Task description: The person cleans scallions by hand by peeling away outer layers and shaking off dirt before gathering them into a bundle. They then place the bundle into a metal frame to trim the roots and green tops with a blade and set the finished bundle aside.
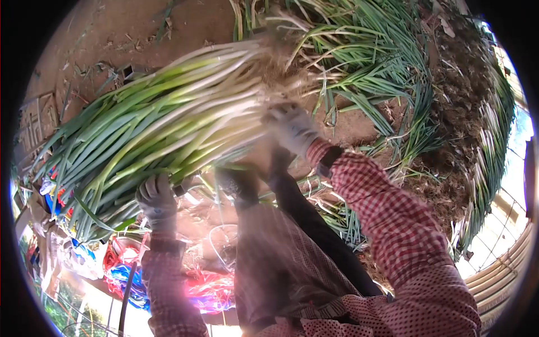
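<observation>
A large bundle of green onions (168, 112) stretches across the upper left, green leaves to the left and white stems and brown roots to the right. At its lower edge, my left hand (156, 199) in a pale glove has its fingers curled against the leaves. My right hand (289, 126), also gloved, is at the root end, touching the white stems; motion smears its fingers. A small dark metal piece (182, 187) shows just under the bundle, beside my left hand.
More green onions (376, 62) lie loose on the dirt floor at the upper right. A long row of them (488, 151) with soil-covered roots lines the right side. Red and blue plastic strands (126, 275) sit at the lower left. My legs and boots (238, 182) stand below the bundle.
</observation>
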Demonstrator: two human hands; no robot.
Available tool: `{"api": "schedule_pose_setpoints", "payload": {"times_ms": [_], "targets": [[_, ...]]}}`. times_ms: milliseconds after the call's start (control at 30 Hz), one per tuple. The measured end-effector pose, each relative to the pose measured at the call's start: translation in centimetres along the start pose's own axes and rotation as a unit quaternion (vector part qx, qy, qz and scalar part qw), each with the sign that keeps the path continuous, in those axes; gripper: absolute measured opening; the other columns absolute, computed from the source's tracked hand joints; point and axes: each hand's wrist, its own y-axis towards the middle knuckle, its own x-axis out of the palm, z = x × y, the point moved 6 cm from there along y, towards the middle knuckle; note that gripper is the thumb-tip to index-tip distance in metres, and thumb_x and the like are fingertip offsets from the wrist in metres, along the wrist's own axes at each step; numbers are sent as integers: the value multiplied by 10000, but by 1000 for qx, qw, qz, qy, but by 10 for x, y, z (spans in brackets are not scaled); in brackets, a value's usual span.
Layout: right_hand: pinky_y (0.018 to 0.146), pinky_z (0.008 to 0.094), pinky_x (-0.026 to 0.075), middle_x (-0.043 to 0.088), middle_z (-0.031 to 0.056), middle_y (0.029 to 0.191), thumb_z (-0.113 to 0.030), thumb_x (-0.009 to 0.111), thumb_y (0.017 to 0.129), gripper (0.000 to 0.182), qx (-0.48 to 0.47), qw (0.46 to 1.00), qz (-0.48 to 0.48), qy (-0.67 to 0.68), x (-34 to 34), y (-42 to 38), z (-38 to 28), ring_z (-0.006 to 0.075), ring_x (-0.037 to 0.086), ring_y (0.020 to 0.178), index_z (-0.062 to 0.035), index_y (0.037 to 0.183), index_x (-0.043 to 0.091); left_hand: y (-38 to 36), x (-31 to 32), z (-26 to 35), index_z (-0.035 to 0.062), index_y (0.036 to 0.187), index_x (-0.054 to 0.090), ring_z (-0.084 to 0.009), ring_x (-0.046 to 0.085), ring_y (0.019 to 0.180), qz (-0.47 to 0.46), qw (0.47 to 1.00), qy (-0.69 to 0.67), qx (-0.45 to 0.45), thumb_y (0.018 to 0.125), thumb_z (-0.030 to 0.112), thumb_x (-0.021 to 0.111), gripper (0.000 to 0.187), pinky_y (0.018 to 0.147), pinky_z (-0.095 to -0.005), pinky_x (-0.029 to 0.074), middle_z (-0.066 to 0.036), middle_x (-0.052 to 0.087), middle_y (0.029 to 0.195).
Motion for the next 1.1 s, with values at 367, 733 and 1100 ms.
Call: {"api": "schedule_pose_setpoints", "payload": {"times_ms": [367, 733, 1100], "targets": [[726, 290, 529, 632, 93, 969, -5, 597, 878, 272, 229, 906, 230, 271, -24, 4, 93, 194, 621, 813, -75, 1138, 640, 64, -62, 15, 113, 1116, 603, -340, 595, 915, -32, 973, -221, -58, 813, 185, 649, 314, 829, -457, 466, -114, 626, 996], [601, 238, 501, 667, 37, 828, -20, 691, 840, 181, 374, 706, 168, 578, 10, 2, 85, 105, 605, 670, -34, 1016, 653, 106, -15, 38, 118, 921, 595, -261, 664, 762, -239, 968, -70, -26, 797, 228, 705, 199, 653, -411, 553, -81, 649, 874], [696, 323, 539, 672, 80, 993, -197, 794, 767, 285, 255, 888, 208, 322, -14, 3, 43, 211, 658, 794, -85, 1005, 685, 87, -19, 18, 143, 1082, 580, -338, 623, 860, -218, 970, -110, -22, 746, 161, 723, 365, 741, -459, 515, -89, 617, 932]]}}
